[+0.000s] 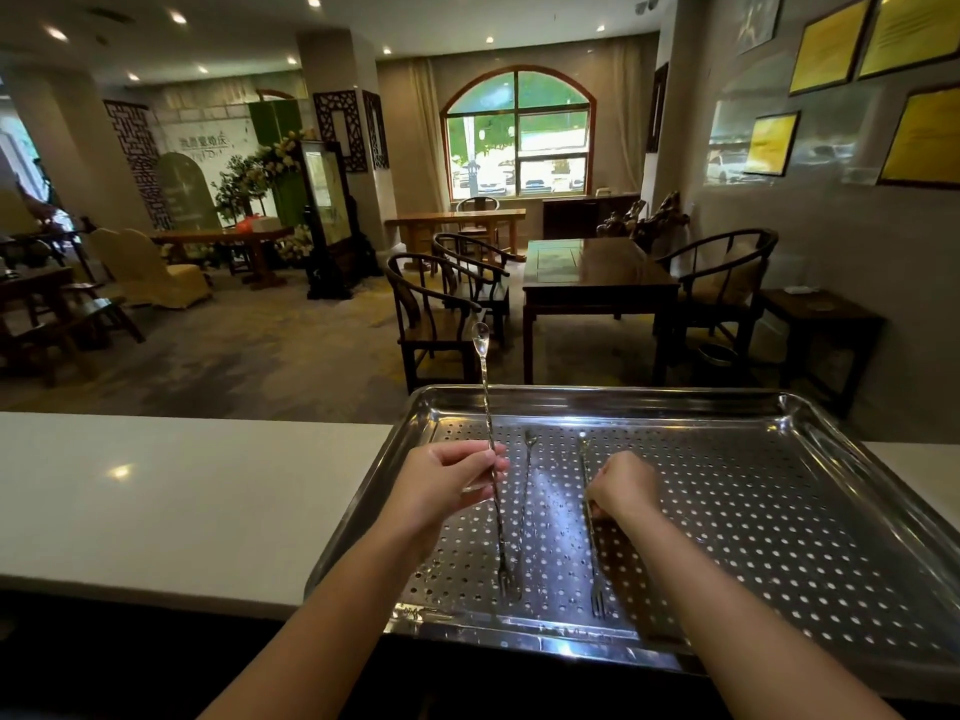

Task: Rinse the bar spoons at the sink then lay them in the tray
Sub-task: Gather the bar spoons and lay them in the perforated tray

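Head view shows our left hand [449, 478] pinching a bar spoon [491, 449] by the middle of its twisted stem, fingers and thumb curled round it. That spoon is tilted, bowl raised beyond the far rim, forked end down on the perforated floor of the tray [779, 402]. Our right hand [626, 485] is knuckles-up with fingers curled down onto a second bar spoon [589, 522], which lies flat on the tray floor; it appears to pinch the stem, though the fingertips are hidden. A third bar spoon [525, 491] lies flat between the two, just beside the tilted one.

We judge the step to be laying the spoons down, with one still to settle. To do it well we should lower the bowl end slowly, pivoting on the fork, and keep the stem parallel to its neighbour so they do not cross or clatter. The tray sits on a pale counter [171, 491], overhanging its near edge, so we should press lightly.
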{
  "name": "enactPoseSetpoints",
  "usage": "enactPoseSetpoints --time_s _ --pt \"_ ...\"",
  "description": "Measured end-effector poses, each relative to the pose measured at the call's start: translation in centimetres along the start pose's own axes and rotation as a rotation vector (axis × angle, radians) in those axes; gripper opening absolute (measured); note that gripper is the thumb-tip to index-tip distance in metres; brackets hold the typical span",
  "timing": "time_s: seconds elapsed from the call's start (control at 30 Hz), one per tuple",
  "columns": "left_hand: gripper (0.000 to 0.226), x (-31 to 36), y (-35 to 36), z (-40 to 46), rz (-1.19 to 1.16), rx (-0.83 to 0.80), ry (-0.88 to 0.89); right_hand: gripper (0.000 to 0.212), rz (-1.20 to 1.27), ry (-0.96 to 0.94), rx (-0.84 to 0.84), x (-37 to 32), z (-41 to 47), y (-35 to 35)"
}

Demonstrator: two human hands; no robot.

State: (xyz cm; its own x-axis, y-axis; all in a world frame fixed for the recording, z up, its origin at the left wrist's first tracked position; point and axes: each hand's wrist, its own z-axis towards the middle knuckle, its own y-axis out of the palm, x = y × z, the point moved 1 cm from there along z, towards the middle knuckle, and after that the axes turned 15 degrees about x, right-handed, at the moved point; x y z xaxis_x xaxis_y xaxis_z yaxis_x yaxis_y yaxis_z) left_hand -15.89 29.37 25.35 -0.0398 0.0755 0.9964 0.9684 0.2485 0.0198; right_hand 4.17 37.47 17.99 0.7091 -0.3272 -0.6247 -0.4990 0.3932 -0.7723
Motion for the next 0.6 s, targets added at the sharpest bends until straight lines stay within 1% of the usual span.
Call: enactPoseSetpoints --time_s 0.23,0.4,0.6 --pt "0.013 -0.2 -0.2 0.3 0.002 0.005 0.005 0.012 -0.069 -0.013 0.063 0.3 0.9 0.3" --pt "0.013 -0.5 0.2 0.3 0.006 -0.008 -0.004 0.029 -0.101 -0.06 0.09 0.7 1.2 0.5" --pt "0.013 -0.7 0.5 0.3 0.004 -0.011 -0.015 0.031 -0.155 -0.086 0.108 0.7 1.3 0.4"
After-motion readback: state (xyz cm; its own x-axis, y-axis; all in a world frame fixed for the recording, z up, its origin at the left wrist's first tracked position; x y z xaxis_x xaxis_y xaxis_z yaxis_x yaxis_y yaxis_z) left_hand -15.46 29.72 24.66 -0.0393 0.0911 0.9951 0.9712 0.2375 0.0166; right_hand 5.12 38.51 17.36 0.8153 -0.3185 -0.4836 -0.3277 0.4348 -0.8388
